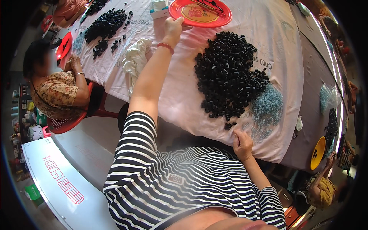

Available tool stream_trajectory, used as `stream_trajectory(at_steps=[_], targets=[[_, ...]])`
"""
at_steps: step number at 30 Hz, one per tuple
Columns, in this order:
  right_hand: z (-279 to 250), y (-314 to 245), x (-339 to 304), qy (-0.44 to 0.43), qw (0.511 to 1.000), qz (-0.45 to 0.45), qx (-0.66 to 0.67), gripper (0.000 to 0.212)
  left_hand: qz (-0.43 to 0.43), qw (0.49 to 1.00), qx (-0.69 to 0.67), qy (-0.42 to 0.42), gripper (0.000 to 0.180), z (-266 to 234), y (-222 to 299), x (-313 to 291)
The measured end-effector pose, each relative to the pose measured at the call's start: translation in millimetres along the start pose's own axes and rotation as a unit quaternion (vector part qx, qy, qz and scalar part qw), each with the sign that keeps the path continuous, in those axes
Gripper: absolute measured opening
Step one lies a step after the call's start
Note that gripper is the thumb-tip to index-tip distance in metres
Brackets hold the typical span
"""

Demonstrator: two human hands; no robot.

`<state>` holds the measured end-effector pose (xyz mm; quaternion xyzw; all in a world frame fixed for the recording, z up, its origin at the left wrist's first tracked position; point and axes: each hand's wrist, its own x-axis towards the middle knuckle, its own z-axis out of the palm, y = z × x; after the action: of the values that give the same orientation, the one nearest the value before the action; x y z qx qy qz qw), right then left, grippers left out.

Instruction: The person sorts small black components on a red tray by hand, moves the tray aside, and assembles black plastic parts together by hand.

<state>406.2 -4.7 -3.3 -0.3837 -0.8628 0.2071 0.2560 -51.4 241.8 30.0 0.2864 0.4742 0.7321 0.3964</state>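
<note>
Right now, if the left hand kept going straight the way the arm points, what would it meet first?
The left hand already sits at the near rim of the red plate, so it would meet that plate first. Whether the fingers touch the rim is unclear from this view.

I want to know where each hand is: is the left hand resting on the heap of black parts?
No: the left hand reaches to the rim of the red plate, apart from the black parts.
</note>
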Motion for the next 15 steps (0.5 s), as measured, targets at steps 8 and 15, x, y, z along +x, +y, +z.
stream_trajectory(at_steps=[8,15], targets=[[2,4,0,0.011,1.000,-0.017,0.010,0.031,-0.013,1.000,-0.013,0.019,0.009,19,-43,-13],[6,10,-4,0.003,1.000,-0.028,0.003,0.039,-0.099,0.953,0.284,0.027,0.035,-21,-37,3]])
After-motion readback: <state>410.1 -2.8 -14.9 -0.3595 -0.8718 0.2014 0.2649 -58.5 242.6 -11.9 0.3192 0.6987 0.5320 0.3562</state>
